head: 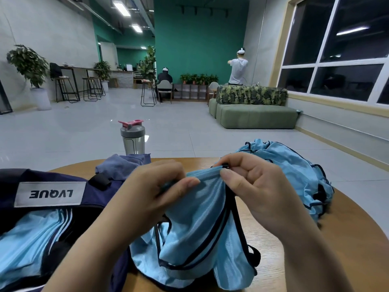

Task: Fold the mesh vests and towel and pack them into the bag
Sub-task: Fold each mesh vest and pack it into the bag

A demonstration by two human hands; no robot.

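Note:
A light blue mesh vest [202, 228] with dark trim hangs in front of me above the round wooden table [347, 239]. My left hand [153, 190] pinches its top edge on the left, and my right hand [252, 186] pinches the same edge on the right. A navy bag [52, 192] with a white label lies open at the left, with folded light blue vests [27, 247] inside it. More blue vests [294, 165] lie piled at the right rear of the table. A blue-grey towel [124, 164] lies crumpled behind the bag.
A shaker bottle [133, 140] with a grey lid and pink cap stands at the table's far edge. Beyond are a tiled floor, a green sofa [254, 114], stools and two people in the distance.

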